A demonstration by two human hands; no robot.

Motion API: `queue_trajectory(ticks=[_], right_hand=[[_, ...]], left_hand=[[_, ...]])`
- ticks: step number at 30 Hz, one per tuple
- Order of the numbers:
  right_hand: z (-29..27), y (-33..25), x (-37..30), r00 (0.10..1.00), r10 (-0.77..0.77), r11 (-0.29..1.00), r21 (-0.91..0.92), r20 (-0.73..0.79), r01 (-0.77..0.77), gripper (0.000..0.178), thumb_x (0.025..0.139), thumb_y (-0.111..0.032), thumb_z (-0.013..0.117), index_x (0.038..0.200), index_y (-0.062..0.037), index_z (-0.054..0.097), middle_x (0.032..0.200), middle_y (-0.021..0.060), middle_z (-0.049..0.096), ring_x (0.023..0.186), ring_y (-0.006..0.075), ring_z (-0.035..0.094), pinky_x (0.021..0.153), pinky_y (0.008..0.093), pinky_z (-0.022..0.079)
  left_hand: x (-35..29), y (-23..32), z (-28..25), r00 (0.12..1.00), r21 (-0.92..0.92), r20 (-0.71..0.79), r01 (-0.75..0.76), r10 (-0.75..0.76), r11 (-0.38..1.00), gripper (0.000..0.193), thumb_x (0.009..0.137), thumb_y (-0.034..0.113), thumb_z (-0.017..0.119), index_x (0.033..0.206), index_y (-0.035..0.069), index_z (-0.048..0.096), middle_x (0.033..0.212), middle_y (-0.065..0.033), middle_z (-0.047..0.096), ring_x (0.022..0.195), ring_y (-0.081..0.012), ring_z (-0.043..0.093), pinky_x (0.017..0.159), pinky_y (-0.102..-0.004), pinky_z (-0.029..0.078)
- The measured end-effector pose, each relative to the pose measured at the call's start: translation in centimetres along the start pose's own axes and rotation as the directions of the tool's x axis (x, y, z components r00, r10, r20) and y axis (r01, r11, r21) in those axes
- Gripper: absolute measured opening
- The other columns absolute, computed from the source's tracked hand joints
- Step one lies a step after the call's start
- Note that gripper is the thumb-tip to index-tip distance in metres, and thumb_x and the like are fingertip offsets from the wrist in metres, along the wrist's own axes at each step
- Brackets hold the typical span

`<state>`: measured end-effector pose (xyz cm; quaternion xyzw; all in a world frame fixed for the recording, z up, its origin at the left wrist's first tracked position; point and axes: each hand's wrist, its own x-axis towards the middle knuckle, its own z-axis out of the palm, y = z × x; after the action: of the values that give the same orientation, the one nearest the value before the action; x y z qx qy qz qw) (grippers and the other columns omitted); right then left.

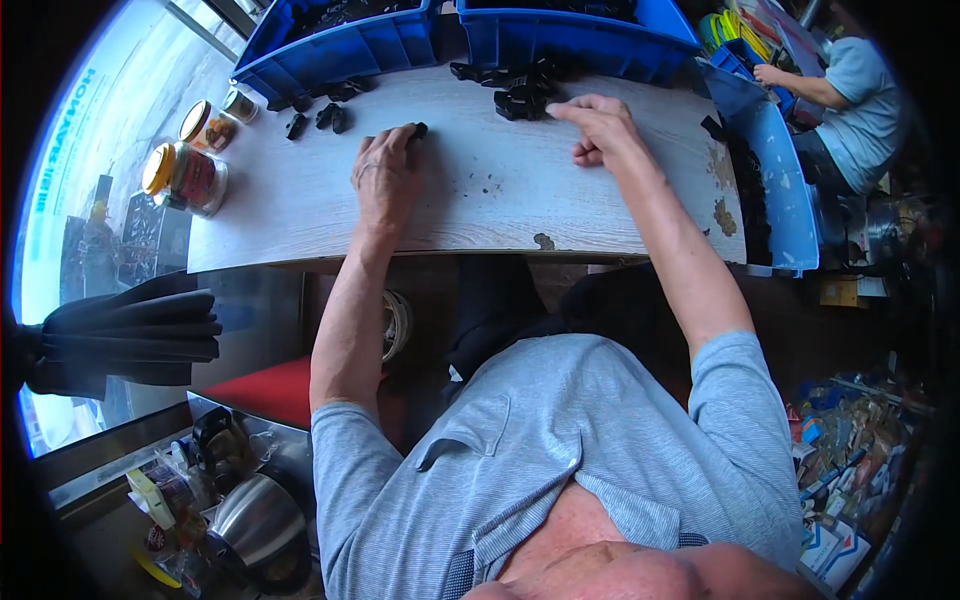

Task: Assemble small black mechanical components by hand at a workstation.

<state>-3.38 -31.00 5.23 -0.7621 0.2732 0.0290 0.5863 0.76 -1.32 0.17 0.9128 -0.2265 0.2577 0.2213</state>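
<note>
My left hand [385, 175] rests low over the table, its fingers closed on a small black plastic part [420, 130] that sticks out at the fingertips. To the right, my right hand [605, 135] is beside a heap of black plastic parts [522, 102]. Its fingers are apart, one reaching to the heap's edge, and nothing shows between them. Several more black parts [332, 117] lie beyond my left hand. What each part is for cannot be made out.
Two blue bins [340, 50] [580, 45] of black parts line the table's [470, 220] far side. Lidded jars [195, 180] stand at its left end. A lighter blue bin [790, 190] is at the right edge, near another person [855, 110]. A metal kettle [258, 520] sits lower left.
</note>
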Motion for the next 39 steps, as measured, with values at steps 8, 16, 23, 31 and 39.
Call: queue_trajectory(ticks=[8, 16, 23, 31, 39], right_hand=[[2.7, -1.2, 1.9, 1.0, 0.016, 0.992, -0.127, 0.008, -0.014, 0.04, 0.083, -0.033, 0.08, 0.111, -0.007, 0.069, 0.077, 0.0078, 0.066, 0.053, 0.0153, 0.064, 0.047, 0.0296, 0.056], [2.3, -0.4, 1.8, 0.999, -0.013, 0.999, -0.05, -0.03, 0.011, 0.036, 0.09, -0.032, 0.073, 0.117, -0.0077, 0.068, 0.062, 0.0037, 0.053, 0.051, 0.0154, 0.061, 0.044, 0.0305, 0.053], [1.3, 0.2, 1.3, 0.998, -0.018, 1.0, -0.024, -0.067, 0.016, 0.037, 0.09, -0.03, 0.073, 0.118, -0.0074, 0.068, 0.065, 0.005, 0.057, 0.051, 0.0145, 0.061, 0.044, 0.0301, 0.053], [1.2, 0.7, 1.2, 0.993, -0.079, 0.994, -0.086, -0.086, 0.072, 0.039, 0.089, -0.028, 0.076, 0.118, -0.0029, 0.067, 0.071, 0.0065, 0.063, 0.051, 0.0107, 0.06, 0.043, 0.0261, 0.053], [-1.3, 1.1, -1.4, 0.999, 0.046, 0.999, -0.025, -0.013, -0.046, 0.04, 0.087, -0.025, 0.076, 0.119, -0.0037, 0.066, 0.057, -0.0009, 0.052, 0.05, 0.012, 0.061, 0.043, 0.0285, 0.054]], left_hand=[[0.0, 1.3, 0.0, 0.998, -0.029, 0.036, -0.048, 0.049, 0.998, 0.027, 0.09, 0.01, 0.065, 0.117, 0.009, 0.07, 0.107, -0.0095, 0.074, 0.093, -0.0299, 0.065, 0.087, -0.0391, 0.052], [-0.1, 1.6, -0.1, 0.999, -0.023, 0.014, -0.049, 0.05, 0.999, 0.025, 0.091, 0.01, 0.065, 0.116, 0.01, 0.071, 0.105, -0.0098, 0.074, 0.092, -0.0289, 0.066, 0.085, -0.0392, 0.053], [-0.2, 1.3, 0.1, 1.0, -0.052, 0.012, -0.019, 0.02, 0.998, 0.028, 0.086, 0.008, 0.069, 0.114, 0.011, 0.07, 0.104, -0.0085, 0.074, 0.093, -0.03, 0.065, 0.086, -0.0397, 0.053], [-0.2, 1.2, 0.0, 0.999, -0.049, 0.035, -0.007, 0.008, 0.999, 0.027, 0.091, 0.011, 0.067, 0.117, 0.011, 0.071, 0.104, -0.0094, 0.075, 0.091, -0.028, 0.067, 0.087, -0.0393, 0.054], [-0.6, 0.7, 0.3, 0.999, -0.191, -0.051, 0.01, -0.021, 0.982, 0.024, 0.088, 0.009, 0.069, 0.112, 0.011, 0.072, 0.098, -0.0093, 0.074, 0.085, -0.0265, 0.067, 0.078, -0.037, 0.055]])
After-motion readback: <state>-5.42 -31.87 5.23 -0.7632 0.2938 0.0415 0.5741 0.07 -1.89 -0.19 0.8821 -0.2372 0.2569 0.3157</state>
